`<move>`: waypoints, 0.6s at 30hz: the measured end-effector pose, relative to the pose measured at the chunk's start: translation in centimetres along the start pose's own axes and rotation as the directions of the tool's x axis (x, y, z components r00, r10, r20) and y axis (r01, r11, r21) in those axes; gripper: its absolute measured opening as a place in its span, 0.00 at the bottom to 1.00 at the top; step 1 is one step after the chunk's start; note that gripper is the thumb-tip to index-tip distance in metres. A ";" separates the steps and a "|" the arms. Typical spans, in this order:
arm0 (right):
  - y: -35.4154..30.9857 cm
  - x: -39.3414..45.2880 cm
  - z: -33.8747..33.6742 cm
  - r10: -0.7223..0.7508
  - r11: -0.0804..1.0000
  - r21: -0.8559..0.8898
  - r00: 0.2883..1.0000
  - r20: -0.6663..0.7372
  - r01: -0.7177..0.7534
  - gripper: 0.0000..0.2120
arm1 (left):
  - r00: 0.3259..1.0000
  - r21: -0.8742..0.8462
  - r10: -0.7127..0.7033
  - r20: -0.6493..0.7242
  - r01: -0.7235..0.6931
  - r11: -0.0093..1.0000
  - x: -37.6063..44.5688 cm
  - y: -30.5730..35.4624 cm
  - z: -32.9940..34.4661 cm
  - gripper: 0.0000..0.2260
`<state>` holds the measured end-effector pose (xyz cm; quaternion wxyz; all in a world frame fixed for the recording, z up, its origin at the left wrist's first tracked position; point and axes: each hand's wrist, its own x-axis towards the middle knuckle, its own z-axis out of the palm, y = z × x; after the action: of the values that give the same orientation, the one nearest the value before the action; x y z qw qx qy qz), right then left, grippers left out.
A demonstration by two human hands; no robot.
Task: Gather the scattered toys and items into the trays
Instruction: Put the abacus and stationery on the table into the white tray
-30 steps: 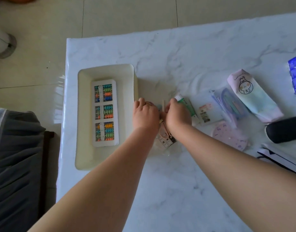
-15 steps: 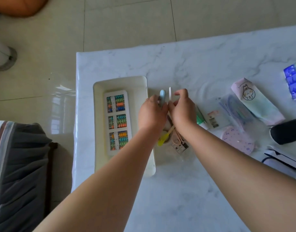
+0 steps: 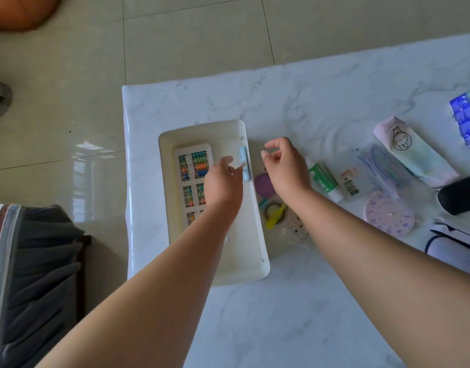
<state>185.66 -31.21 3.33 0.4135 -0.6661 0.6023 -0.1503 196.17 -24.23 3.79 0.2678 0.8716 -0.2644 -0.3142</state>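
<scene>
A cream tray lies near the table's left end with a white abacus of coloured beads inside. My left hand hovers over the tray, its fingertips pinching a light-blue stick-shaped item at the tray's right rim. My right hand hangs just right of the tray, fingers loosely curled, nothing in it. Under it lie a purple disc, a tape ring with a yellow clip and a small beige toy.
Further right on the marble table lie a green-white tube, a clear pouch of pens, a bunny pencil case, a pink clock face, a black case and a blue packet. A grey-covered chair stands at the left.
Both hands rose from the small pile and parted. My left hand carried the light-blue item left over the tray; my right hand no longer shows the white stick.
</scene>
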 end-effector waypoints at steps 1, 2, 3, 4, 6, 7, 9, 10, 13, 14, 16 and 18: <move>0.8 0.0 -0.6 0.023 1.000 0.001 0.999 -0.022 -0.023 0.09 | 0.999 0.017 0.042 -0.023 -0.042 0.999 -0.4 0.1 0.3 0.15; 1.7 0.0 -1.2 0.046 0.999 -0.004 0.998 -0.050 -0.047 0.08 | 0.995 0.040 0.091 -0.032 -0.089 0.995 -0.8 0.3 0.5 0.15; 2.5 0.1 -1.8 0.073 0.997 -0.018 0.994 -0.076 -0.074 0.09 | 0.989 0.064 0.147 -0.029 -0.145 0.987 -1.1 0.5 0.8 0.15; 3.4 0.1 -2.4 0.098 0.994 -0.046 0.991 -0.087 -0.102 0.10 | 0.979 0.089 0.202 -0.013 -0.200 0.976 -1.3 0.7 1.1 0.15; 4.9 0.1 -3.1 0.127 0.984 -0.117 0.990 -0.062 -0.133 0.13 | 0.952 0.146 0.305 0.025 -0.305 0.941 -1.8 1.2 1.7 0.16; 5.5 0.1 -3.3 0.138 0.978 -0.150 0.990 -0.034 -0.141 0.14 | 0.931 0.193 0.364 0.036 -0.364 0.911 -1.9 1.3 1.9 0.16; 6.6 0.0 -3.5 0.144 0.967 -0.217 0.989 0.022 -0.136 0.14 | 0.862 0.322 0.502 0.075 -0.498 0.806 -2.0 1.8 2.9 0.16; 7.0 -0.1 -3.6 0.151 0.961 -0.241 0.988 0.036 -0.138 0.13 | 0.833 0.378 0.542 0.114 -0.541 0.751 -2.0 1.9 3.5 0.15; 7.5 -0.6 -3.3 0.139 0.964 -0.236 0.989 0.040 -0.126 0.10 | 0.828 0.527 0.503 0.247 -0.551 0.647 -1.8 2.4 5.1 0.11; 7.7 -0.5 -3.1 0.123 0.960 -0.258 0.992 0.024 -0.112 0.12 | 0.836 0.566 0.464 0.291 -0.542 0.621 -1.7 2.6 5.6 0.10; 7.9 -0.2 -2.6 0.139 0.959 -0.248 0.990 0.003 -0.134 0.11 | 0.850 0.656 0.387 0.358 -0.524 0.543 -1.6 3.1 6.4 0.11; 7.8 0.3 -2.3 0.130 0.940 -0.323 0.991 0.039 -0.110 0.10 | 0.870 0.746 0.312 0.382 -0.489 0.452 -1.5 3.5 7.1 0.14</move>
<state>178.79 -31.78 -1.07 0.3260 -0.6905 0.6456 -0.0052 189.28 -27.94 1.93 -0.1309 0.7706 -0.6023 -0.1620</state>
